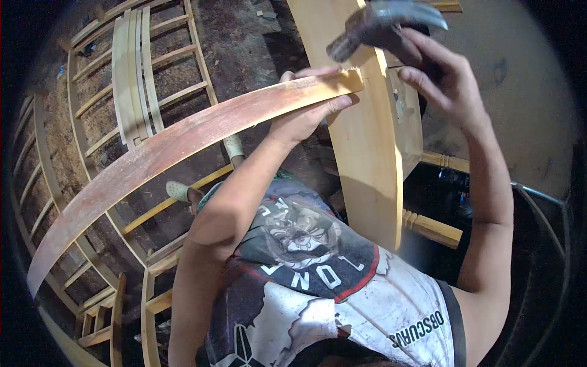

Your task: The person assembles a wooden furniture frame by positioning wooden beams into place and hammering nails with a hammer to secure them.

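Note:
A long wooden board (165, 144), reddish on its broad face, runs from the lower left up to the middle top. My left hand (306, 116) grips it near its far end, with fingers behind and thumb along the lower edge. That end touches or lies just in front of a wide pale plank (367, 147); I cannot tell which. In my raised right hand (443, 76) is a claw hammer (391, 27), its head slightly blurred above the board's end. Most of the hammer's handle is hidden by my fingers.
Ladder-like wooden frames (199, 61) lie across the littered floor at left, with several pale slats (131, 79) stacked on one. A notched wooden bar (432, 229) juts out right of the plank. My feet in light clogs (177, 191) are below the board.

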{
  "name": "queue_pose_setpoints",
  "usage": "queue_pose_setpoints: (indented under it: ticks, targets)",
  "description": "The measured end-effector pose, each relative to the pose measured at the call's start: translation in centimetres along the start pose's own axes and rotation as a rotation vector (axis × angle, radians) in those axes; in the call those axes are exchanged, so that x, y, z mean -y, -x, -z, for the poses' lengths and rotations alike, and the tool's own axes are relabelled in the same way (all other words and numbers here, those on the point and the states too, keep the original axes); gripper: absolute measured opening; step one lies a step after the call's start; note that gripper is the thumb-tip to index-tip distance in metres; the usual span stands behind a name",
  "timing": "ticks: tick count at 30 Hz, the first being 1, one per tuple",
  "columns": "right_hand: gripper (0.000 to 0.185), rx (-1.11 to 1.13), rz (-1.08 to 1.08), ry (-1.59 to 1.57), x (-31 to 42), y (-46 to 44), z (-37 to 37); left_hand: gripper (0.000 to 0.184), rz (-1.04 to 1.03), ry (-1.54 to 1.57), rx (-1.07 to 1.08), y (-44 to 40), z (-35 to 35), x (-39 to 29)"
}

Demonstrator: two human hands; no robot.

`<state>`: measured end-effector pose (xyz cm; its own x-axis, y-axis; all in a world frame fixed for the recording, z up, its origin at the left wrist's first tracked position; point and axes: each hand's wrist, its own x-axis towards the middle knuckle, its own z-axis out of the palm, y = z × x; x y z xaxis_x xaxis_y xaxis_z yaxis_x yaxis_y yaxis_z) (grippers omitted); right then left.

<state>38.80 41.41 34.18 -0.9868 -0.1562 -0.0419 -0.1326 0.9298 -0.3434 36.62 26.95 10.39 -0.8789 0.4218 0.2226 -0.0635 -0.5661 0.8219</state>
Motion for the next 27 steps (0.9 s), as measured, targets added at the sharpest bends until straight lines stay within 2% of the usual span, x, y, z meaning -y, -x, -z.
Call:
queue_pose_setpoints:
  ticks: [2,3,4,5,7,8,10,14,16,17,19,22,23,25,26,27]
  targets:
    - [0.049,0.038,-0.123,0.031,1.1,1.7,-0.5,0.038,-0.007,-0.101,0.07,0.1,0.2,-0.4]
    - [0.046,0.073,-0.047,0.179,0.7,1.9,-0.5,0.038,0.015,-0.176,0.088,0.2,0.3,-0.6]
    - [0.046,0.075,-0.05,0.178,0.7,1.8,-0.4,0.038,0.04,-0.251,0.108,0.0,0.4,-0.9]
    - [0.045,0.044,-0.033,0.198,0.7,1.8,-0.5,0.038,0.042,-0.25,0.109,0.0,0.3,-0.8]
    - [0.042,0.01,-0.035,0.201,0.6,2.0,-0.7,0.031,0.081,-0.025,0.069,0.1,0.1,-0.4]
    - [0.042,0.013,-0.034,0.198,0.5,2.0,-0.9,0.031,0.083,-0.026,0.067,0.2,0.2,-0.3]
    - [0.04,0.011,0.007,0.213,0.5,2.1,-1.1,0.028,-0.015,-0.279,0.087,0.2,0.4,-0.6]
    - [0.037,0.037,-0.005,0.217,0.6,2.0,-0.9,0.027,0.004,-0.081,0.073,0.2,0.2,-1.2]
    - [0.035,0.033,-0.026,0.175,0.6,2.1,-1.1,0.028,-0.081,-0.309,0.024,0.3,0.3,-1.3]
    - [0.035,0.034,-0.025,0.175,0.7,2.1,-1.1,0.028,-0.081,-0.309,0.023,0.3,0.2,-1.5]
    - [0.037,-0.009,0.059,0.21,0.8,2.0,-1.2,0.03,0.062,0.0,0.046,0.1,0.0,-2.7]
    - [0.04,-0.005,0.003,0.227,1.0,2.4,-1.3,0.032,0.001,-0.169,0.053,0.1,0.3,-1.5]
    - [0.04,-0.003,0.004,0.227,0.9,2.5,-1.4,0.032,0.001,-0.169,0.051,0.2,0.3,-1.2]
    - [0.042,0.05,-0.054,0.172,0.7,2.7,-1.4,0.032,0.104,0.109,0.11,-0.2,0.3,-2.7]
    - [0.042,0.052,-0.051,0.172,0.6,2.6,-1.5,0.032,0.103,0.109,0.106,-0.1,0.3,-2.0]
    - [0.044,-0.007,-0.054,0.127,0.5,2.4,-1.6,0.033,0.031,-0.033,0.086,0.0,0.4,-1.4]
